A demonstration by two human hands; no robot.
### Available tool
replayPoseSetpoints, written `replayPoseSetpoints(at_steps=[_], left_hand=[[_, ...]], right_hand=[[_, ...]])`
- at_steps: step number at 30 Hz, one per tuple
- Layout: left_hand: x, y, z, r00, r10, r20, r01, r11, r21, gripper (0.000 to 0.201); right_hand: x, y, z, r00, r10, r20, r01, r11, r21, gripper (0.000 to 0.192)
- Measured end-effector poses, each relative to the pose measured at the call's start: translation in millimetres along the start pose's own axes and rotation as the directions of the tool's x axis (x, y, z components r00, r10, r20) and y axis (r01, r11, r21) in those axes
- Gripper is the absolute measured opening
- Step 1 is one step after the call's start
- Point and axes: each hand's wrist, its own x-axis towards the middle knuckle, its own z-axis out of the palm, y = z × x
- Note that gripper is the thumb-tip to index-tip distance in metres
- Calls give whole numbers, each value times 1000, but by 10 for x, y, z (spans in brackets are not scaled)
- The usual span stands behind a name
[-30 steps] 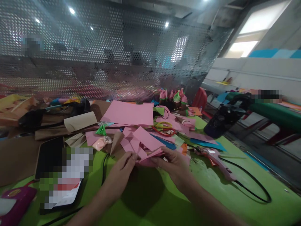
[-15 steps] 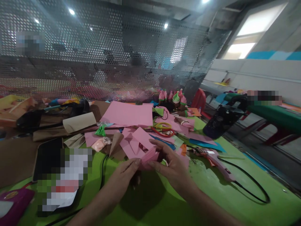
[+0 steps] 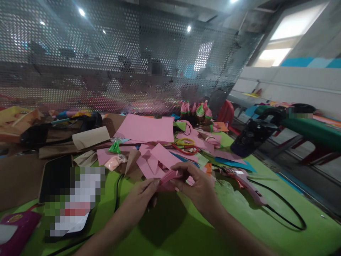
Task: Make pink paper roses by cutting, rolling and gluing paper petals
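Between my hands, above the green table, is a folded piece of pink paper (image 3: 168, 179). My left hand (image 3: 146, 192) pinches its left end between thumb and fingers. On the other side, my right hand (image 3: 195, 183) grips the right end, thumb below and index finger curled over the top. Just behind the folded piece lie loose pink paper pieces (image 3: 163, 155) and a larger pink sheet (image 3: 146, 128). Scissors with red and yellow handles (image 3: 186, 147) rest among the paper. My fingers cover part of the folded piece.
A pink glue gun (image 3: 249, 185) with a looping black cable lies at right on the green table (image 3: 282, 199). Phones (image 3: 55, 177) lie at left. Behind stand a dark tumbler (image 3: 246, 138), paper ice-cream cones (image 3: 201, 111) and a brown cone (image 3: 131, 163).
My right fingers have closed down over the pink paper, which now looks flatter and narrower. Both hands stay in nearly the same place.
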Motion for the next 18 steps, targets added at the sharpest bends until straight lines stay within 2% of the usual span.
replayPoseSetpoints(at_steps=[3, 6, 12, 18], left_hand=[[-12, 37, -5, 1000, -28, 4, 28, 1000, 5, 40], [-24, 86, -12, 1000, 18, -2, -17, 999, 46, 38], [-41, 126, -9, 999, 45, -3, -44, 995, 91, 37], [-53, 112, 17, 999, 42, 4, -42, 989, 142, 38]], right_hand=[[-16, 11, -7, 999, -36, 5, 36, 997, -69, 23], [-19, 10, -11, 997, -62, 40, 67, 989, -129, 14], [3, -34, -20, 990, -106, 94, 123, 973, -193, 17], [9, -44, -8, 995, -42, 94, 58, 983, -173, 10]])
